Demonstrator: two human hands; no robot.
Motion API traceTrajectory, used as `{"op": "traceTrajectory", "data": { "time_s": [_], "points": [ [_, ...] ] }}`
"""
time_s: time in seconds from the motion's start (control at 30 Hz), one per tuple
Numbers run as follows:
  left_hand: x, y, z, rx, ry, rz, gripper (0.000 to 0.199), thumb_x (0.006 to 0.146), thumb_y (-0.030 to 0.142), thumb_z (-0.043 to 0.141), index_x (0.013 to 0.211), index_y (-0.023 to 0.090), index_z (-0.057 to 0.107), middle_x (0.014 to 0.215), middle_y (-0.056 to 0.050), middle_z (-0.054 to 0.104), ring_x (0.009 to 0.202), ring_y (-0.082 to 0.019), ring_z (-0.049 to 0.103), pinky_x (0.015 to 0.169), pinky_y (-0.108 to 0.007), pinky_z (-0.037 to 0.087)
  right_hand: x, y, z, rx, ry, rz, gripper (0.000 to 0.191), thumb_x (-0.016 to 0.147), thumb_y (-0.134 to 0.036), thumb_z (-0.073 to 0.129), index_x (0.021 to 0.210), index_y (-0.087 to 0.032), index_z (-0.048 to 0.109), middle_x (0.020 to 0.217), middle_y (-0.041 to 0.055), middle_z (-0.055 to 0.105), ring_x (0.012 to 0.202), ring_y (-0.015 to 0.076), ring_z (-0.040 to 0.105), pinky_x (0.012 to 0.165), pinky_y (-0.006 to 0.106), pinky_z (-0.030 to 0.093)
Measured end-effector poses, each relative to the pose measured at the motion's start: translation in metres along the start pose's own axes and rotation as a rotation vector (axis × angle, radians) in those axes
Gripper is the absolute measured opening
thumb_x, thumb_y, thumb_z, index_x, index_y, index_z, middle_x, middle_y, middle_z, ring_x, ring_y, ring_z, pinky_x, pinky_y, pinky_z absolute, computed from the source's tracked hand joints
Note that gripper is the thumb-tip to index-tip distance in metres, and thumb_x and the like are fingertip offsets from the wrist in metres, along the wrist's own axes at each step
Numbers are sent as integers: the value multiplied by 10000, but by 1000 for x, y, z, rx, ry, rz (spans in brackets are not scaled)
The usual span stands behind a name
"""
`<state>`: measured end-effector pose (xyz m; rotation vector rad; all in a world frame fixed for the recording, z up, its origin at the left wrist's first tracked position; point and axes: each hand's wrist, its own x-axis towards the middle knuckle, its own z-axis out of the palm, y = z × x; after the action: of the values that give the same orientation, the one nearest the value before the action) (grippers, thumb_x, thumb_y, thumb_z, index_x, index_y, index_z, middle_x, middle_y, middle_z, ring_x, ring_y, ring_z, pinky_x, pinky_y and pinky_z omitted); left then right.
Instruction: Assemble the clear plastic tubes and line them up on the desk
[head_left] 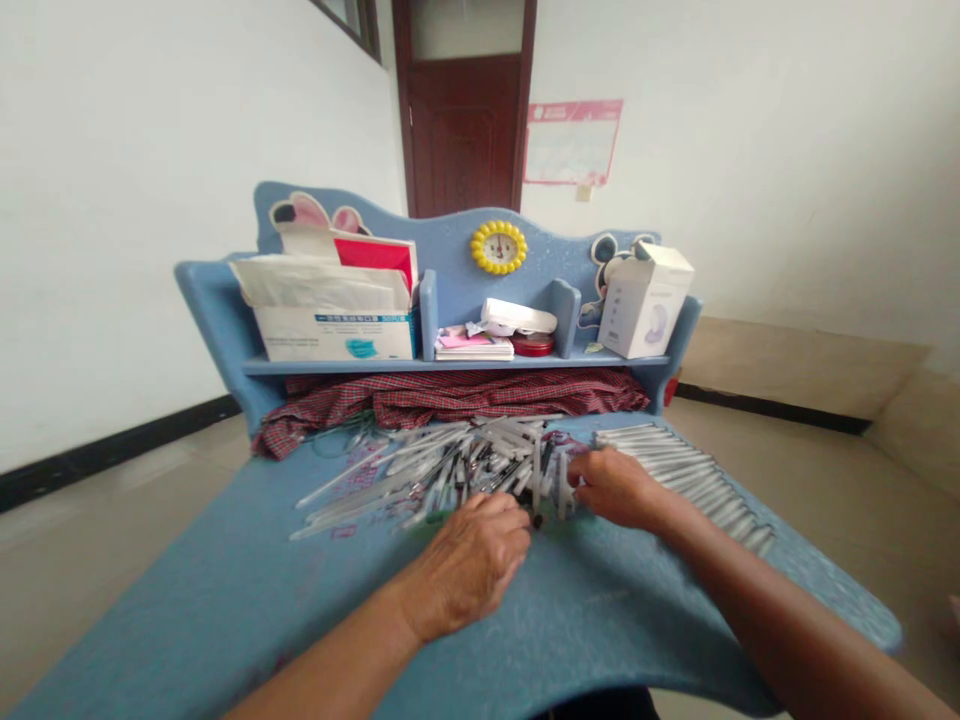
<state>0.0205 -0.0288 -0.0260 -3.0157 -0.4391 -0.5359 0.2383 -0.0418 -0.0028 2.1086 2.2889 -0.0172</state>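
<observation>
A loose pile of pen parts (480,455), with clear tubes, dark thin pieces and pale caps, lies across the middle of the blue desk. At its front edge is my left hand (476,555), back upward, fingers curled down; what they hold, if anything, is hidden. My right hand (611,487) is at the pile's right side with thumb and fingers pinched together, close to a pale upright-looking piece (563,485). I cannot make out what is in that pinch. To the right of it, clear pen barrels (682,470) lie side by side in a slanting row.
Behind the pile a red checked cloth (450,395) is bunched under the desk's shelf (465,367). On the shelf stand a mask box (337,330), a stack of papers (474,347), a red round tin (533,345) and a white box (646,300).
</observation>
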Motion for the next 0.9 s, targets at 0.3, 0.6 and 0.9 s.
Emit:
{"op": "traceTrajectory", "data": {
  "time_s": [0.3,0.6,0.9],
  "points": [
    [-1,-9,4,79,21,-85,216,863,151,372,731,155,543,733,-32,559,729,-150,476,683,-276,378,-19,-24,2,-255,-15,-378,278,761,-75,391,917,-163,604,753,113,669,692,229,636,574,297,430],
    [-3,-22,2,13,143,-205,243,851,185,390,728,157,598,711,-53,579,732,-162,515,680,-280,381,-12,-14,7,-401,138,-753,275,872,-115,296,805,-145,560,671,68,621,604,158,542,536,276,355],
    [9,-7,-18,-994,201,-785,276,785,382,492,720,156,635,651,-43,634,558,-128,537,465,-210,353,-35,-20,-18,4,701,-698,131,852,-156,406,842,-147,536,646,13,542,597,116,479,577,249,351]
  ]
}}
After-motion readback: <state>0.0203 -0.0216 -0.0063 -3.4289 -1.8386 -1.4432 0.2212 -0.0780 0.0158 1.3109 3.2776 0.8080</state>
